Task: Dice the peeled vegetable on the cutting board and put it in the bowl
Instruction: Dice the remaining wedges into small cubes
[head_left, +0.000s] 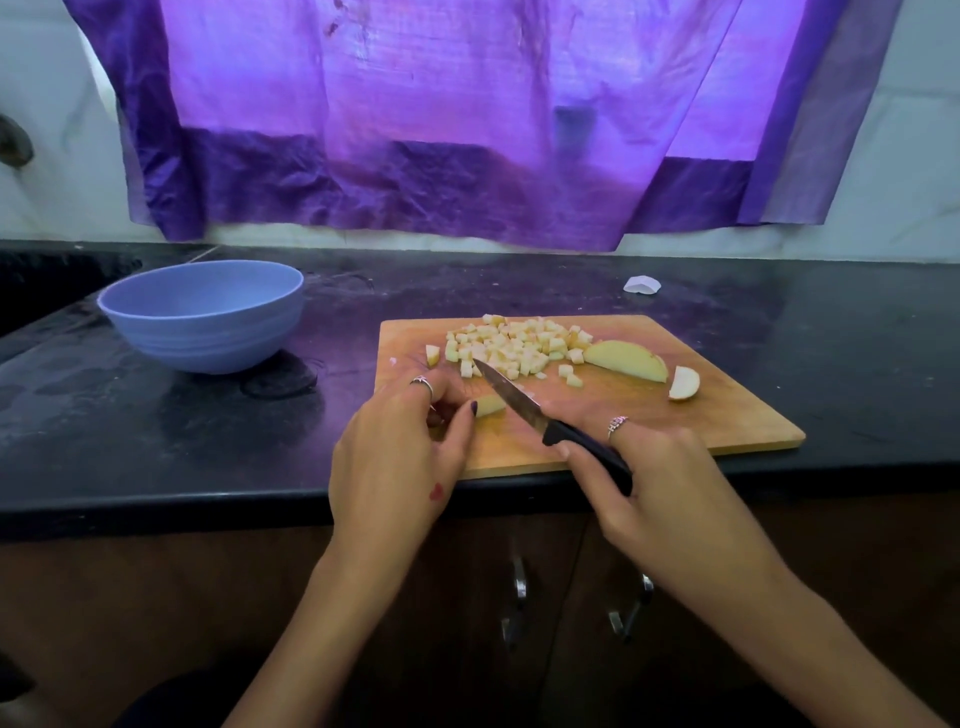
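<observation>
Fingers of the left hand (400, 441) curl down onto a small vegetable piece (488, 405) near the board's front-left area, the thumb tip pressed against its near side, so this hand pinches the piece against the wood. Just at 3 o'clock from it, the right hand (649, 478) is wrapped tight around the black handle of one knife (524, 402), whose blade points toward 11 o'clock and lies touching the piece's right end, its tip reaching the edge of the diced heap. One ring shows on each hand. One wooden cutting board (727, 415) sits on the dark table (156, 441), its near edge close to the table's front lip. At the board's 12 o'clock side lies one heap of diced cubes (519, 345), too many and too crowded to count, with a few strays just apart from it toward 5 and 9 o'clock. Touching the heap at 3 o'clock is one large uncut wedge (626, 361), and beyond that, toward 4 o'clock and just apart, one smaller curved slice (684, 383). One blue bowl (202, 314) stands on the table at 9 o'clock from the board, well apart; its inside cannot be seen. One small white scrap (642, 285) lies at 1 o'clock, behind the board. A purple curtain (441, 114) hangs at the back.
</observation>
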